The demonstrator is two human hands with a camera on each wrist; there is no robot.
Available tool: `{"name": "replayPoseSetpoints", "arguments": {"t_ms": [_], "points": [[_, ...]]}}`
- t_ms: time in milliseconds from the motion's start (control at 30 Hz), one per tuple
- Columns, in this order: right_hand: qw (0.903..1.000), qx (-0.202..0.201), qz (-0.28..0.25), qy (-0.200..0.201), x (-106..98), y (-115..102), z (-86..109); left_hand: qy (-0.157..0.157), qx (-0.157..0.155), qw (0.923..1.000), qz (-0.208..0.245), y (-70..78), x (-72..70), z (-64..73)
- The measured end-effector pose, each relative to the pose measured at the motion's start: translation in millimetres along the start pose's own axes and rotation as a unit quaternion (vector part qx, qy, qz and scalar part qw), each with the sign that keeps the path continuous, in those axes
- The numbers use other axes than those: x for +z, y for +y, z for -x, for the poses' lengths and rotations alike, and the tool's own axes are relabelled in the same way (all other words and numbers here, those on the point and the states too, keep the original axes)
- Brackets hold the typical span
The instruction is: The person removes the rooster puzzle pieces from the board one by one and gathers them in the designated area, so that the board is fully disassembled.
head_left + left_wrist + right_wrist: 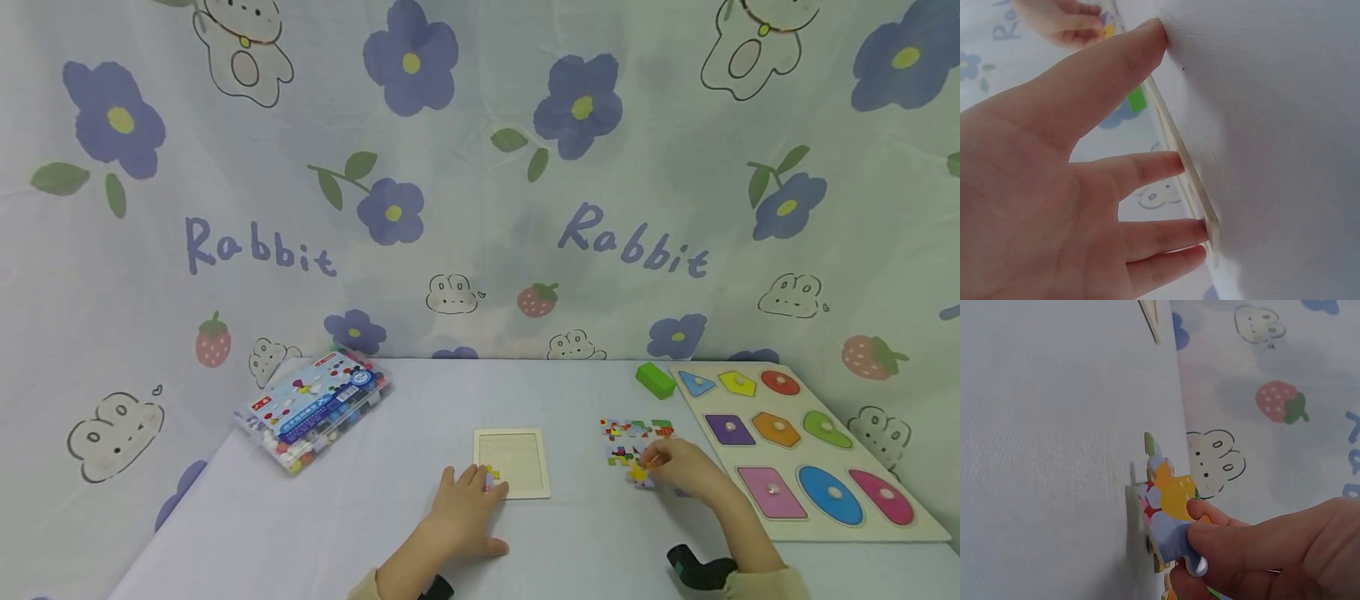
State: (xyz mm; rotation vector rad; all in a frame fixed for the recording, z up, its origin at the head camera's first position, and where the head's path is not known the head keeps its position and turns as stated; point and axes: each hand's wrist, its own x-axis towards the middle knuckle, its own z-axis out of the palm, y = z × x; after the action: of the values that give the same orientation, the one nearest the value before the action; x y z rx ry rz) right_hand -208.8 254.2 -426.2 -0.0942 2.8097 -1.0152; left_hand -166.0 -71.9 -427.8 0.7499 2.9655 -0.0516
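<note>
A small wooden puzzle tray (546,462) lies mid-table, with one colourful puzzle piece (491,478) in its lower left corner. My left hand (465,515) rests at the tray's left side. In the left wrist view its fingers (1154,169) are extended, touching the tray's edge, and the thumb stands apart. My right hand (686,468) pinches a lavender puzzle piece (1174,528) with a yellow round shape between thumb and finger. That piece is raised and tilted in the right wrist view. Beneath and behind it lie several loose puzzle pieces (621,456), partly hidden by the hand.
A green block (656,380) stands behind the loose pieces. To the right lies a big shape board (817,450) with coloured knobbed shapes. A clear plastic case (315,408) of colourful beads sits at the back left. A patterned cloth (480,183) hangs behind the table.
</note>
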Motion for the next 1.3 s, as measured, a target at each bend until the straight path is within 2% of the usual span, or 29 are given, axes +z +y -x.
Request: {"name": "replayPoseSetpoints", "arguments": {"t_ms": [367, 700, 833, 933, 1067, 1300], "points": [[0.9981, 0.009, 0.05, 0.035, 6, 1, -1.8, -0.001, 0.0, 1.0, 0.004, 0.0, -0.6, 1.3], [0.9957, 0.023, 0.065, 0.062, 7, -1, -1.0, -0.01, -0.006, 0.9998, 0.013, 1.1, -2.7, 1.5], [0.9957, 0.019, 0.05, 0.076, 7, -1, -2.4, -0.011, -0.006, 0.9999, 0.012, 1.3, -2.9, 1.7], [0.9949, -0.001, 0.03, 0.096, 9, -2, -3.8, -0.011, -0.005, 0.9999, 0.008, 1.2, -2.7, 1.5], [0.9908, -0.04, 0.0, 0.129, 13, -4, -6.2, -0.012, -0.003, 0.9999, 0.002, 1.5, -2.1, 1.4], [0.9826, -0.073, -0.057, 0.161, 20, -14, -10.6, -0.015, -0.007, 0.9999, 0.004, 0.2, -0.7, 0.9]]}}
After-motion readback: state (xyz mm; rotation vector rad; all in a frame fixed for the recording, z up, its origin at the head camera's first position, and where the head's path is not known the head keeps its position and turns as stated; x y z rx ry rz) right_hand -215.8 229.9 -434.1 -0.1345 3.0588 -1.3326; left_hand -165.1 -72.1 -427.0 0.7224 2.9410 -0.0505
